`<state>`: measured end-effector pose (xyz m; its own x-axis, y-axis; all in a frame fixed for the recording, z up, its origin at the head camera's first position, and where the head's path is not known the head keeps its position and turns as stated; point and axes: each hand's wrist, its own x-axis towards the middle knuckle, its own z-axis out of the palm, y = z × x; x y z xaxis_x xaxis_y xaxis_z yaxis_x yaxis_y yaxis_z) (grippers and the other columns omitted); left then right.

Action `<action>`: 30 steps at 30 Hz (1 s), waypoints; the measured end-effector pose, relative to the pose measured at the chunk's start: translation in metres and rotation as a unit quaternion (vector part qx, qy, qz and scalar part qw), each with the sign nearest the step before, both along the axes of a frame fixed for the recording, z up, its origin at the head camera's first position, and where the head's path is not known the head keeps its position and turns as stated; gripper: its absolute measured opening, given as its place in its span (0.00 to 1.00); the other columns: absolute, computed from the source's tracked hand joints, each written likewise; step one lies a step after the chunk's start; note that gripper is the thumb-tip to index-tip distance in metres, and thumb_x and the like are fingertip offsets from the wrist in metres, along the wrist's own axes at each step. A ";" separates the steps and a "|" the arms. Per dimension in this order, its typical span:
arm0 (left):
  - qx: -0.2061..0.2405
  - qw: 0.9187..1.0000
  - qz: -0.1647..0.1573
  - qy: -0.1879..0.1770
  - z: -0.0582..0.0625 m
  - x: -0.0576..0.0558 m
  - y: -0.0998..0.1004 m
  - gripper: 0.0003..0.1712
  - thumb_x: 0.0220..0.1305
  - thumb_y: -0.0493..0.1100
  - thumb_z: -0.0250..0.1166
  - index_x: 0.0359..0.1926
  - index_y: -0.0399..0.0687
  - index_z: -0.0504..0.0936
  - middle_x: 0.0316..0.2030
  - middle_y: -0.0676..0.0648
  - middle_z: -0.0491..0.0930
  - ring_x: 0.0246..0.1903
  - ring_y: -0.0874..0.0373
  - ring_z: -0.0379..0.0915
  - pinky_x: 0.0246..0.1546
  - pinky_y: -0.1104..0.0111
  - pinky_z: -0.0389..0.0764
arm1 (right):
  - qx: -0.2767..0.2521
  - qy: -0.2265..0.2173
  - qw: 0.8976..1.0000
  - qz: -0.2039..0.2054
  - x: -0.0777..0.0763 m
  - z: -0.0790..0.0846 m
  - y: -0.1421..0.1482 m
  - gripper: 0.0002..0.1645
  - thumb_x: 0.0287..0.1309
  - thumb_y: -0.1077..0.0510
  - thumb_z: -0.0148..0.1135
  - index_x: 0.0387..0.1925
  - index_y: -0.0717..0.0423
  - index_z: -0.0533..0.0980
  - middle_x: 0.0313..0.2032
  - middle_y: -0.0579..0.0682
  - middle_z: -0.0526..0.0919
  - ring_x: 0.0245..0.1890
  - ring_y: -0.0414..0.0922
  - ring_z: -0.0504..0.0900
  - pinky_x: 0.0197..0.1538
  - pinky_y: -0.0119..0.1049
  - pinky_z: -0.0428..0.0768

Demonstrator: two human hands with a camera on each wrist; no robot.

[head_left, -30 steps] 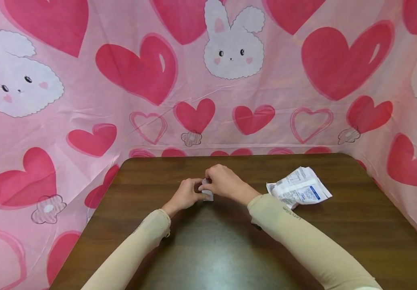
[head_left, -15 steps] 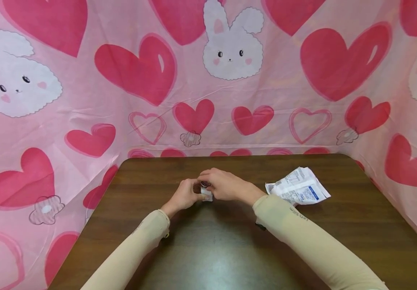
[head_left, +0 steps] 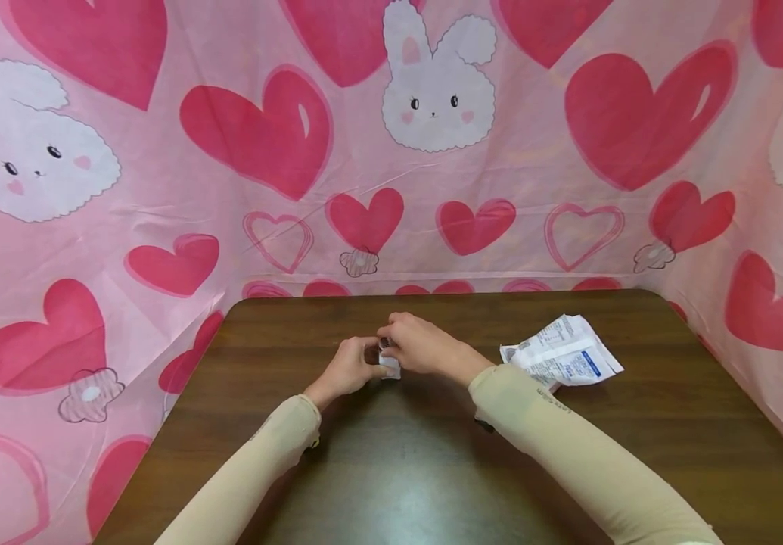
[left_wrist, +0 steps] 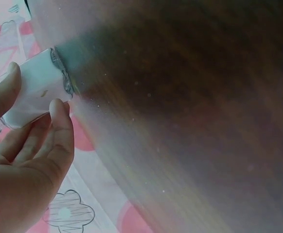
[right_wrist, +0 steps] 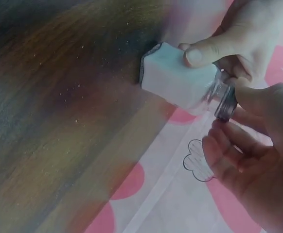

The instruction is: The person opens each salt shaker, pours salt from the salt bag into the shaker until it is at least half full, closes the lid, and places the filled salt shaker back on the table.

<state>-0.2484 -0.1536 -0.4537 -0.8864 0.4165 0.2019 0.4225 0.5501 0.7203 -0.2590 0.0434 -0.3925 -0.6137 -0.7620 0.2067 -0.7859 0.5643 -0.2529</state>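
Observation:
A small clear glass jar (head_left: 391, 367) of white powder is between both hands near the middle of the table. Its faceted body (right_wrist: 178, 77) and thick glass base show in the right wrist view. My left hand (head_left: 345, 369) grips the body between thumb and fingers, and the left wrist view shows the same grip on the jar (left_wrist: 34, 90). At the neck sits a dark, shiny cap (right_wrist: 226, 103), which the thumb and fingertips of my right hand (head_left: 425, 348) pinch. Whether the base rests on the table or is just above it, I cannot tell.
Crumpled white printed packaging (head_left: 561, 352) lies to the right, beyond the right forearm. The brown wooden table (head_left: 377, 469) has rounded far corners. A pink cloth (head_left: 364, 151) with hearts and rabbits hangs behind and at both sides.
My right hand shifted slightly left around the cap, then back a little to the right, its fingers changing position. The dark cap shows more than a second ago. My left hand has stayed still.

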 end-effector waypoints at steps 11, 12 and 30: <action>-0.005 1.000 -0.002 0.005 -0.003 0.000 0.001 0.19 0.55 0.37 0.83 0.48 0.43 0.89 0.40 0.51 0.89 0.39 0.60 0.83 0.44 0.62 0.84 | 0.014 0.023 0.998 -0.062 0.003 -0.007 0.000 0.26 0.62 0.41 0.75 0.49 0.56 0.83 0.38 0.48 0.83 0.38 0.45 0.81 0.44 0.40 0.84; -0.004 1.000 -0.001 0.006 -0.003 0.000 0.001 0.19 0.56 0.37 0.83 0.47 0.42 0.89 0.40 0.51 0.89 0.38 0.59 0.83 0.44 0.62 0.84 | 0.018 0.023 0.998 -0.049 0.004 -0.007 0.001 0.26 0.64 0.44 0.75 0.54 0.57 0.82 0.43 0.49 0.83 0.41 0.45 0.81 0.47 0.41 0.84; 0.001 1.000 0.001 -0.005 0.000 0.000 0.000 0.20 0.56 0.37 0.82 0.49 0.39 0.88 0.40 0.49 0.88 0.38 0.58 0.82 0.43 0.61 0.84 | 0.038 0.015 0.999 0.018 0.002 -0.005 0.002 0.17 0.66 0.61 0.72 0.56 0.55 0.84 0.46 0.49 0.85 0.46 0.45 0.82 0.51 0.43 0.84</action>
<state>-0.2479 -0.1535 -0.4540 -0.8891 0.4143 0.1947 0.4147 0.5489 0.7258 -0.2570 0.0453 -0.3971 -0.5806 -0.7974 0.1644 -0.8122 0.5529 -0.1861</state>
